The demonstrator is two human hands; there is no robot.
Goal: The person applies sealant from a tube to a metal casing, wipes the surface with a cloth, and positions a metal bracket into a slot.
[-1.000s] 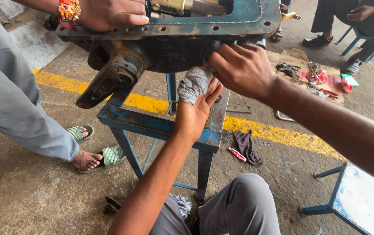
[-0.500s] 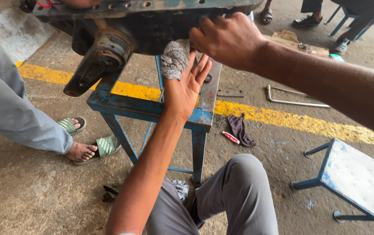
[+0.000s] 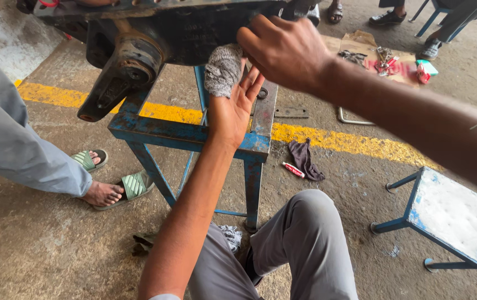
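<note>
The left hand (image 3: 233,108) pressed a grey rag (image 3: 223,69) against the underside of the dark metal housing (image 3: 183,33), fingers spread flat. The right hand (image 3: 285,50) gripped the housing's edge above the rag, fingers curled tight. The housing overhung the blue stand (image 3: 155,130); uneven pressure could tip it.

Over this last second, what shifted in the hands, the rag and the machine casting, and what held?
Little changed in the grip. The left hand still presses the grey rag up against the dark machine casting, and the right hand still holds the casting's edge above it. The view swung right, showing more of the small blue stool. The blue stand and the co-worker's sandalled feet stayed put.
</note>
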